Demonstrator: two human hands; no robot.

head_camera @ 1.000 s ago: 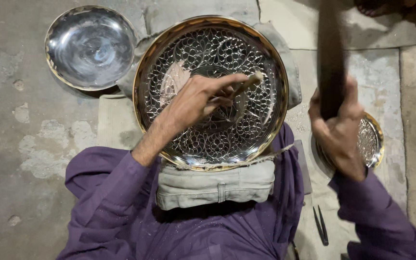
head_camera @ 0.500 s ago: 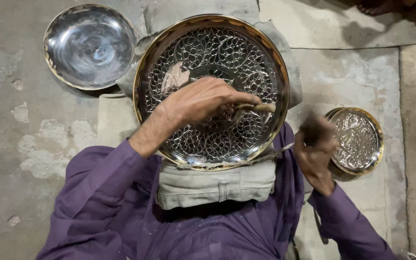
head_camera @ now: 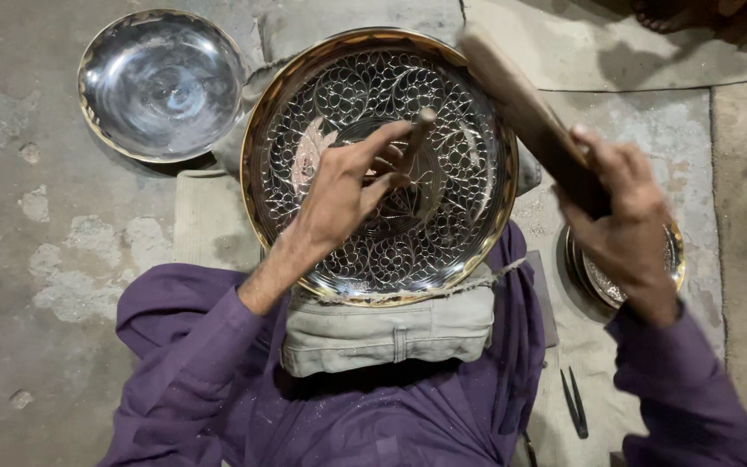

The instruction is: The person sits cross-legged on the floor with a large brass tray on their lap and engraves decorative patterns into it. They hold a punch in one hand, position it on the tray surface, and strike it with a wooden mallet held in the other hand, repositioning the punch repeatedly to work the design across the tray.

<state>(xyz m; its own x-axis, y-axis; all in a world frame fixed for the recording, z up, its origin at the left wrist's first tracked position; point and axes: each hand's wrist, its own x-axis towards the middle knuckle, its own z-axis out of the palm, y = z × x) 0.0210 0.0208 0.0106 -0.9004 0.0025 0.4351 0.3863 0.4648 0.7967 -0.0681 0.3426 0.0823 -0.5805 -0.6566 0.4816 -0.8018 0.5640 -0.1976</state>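
My left hand (head_camera: 347, 195) pinches the thin, stiff chisel (head_camera: 415, 138) near its top on the hard engraved tray (head_camera: 304, 95), while my right hand (head_camera: 624, 216) grips the heavy wooden mallet (head_camera: 520, 108).

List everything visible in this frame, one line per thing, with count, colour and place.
Engraved tray: one, silvery with brass rim, centre, resting on the cushion.
Cushion: one, grey-beige cloth, under the tray's near edge, on the lap.
Plain bowl: one, silvery, upper left on the floor.
Small engraved plate: one, silvery with brass rim, right, mostly hidden behind the right hand.
Tweezers-like tool: one, dark, lower right on the floor.
Chisel: one, thin rod, over the tray's middle.
Wooden mallet: one, brown, blurred, above the tray's right rim.
Left hand: grips the chisel.
Right hand: grips the mallet.
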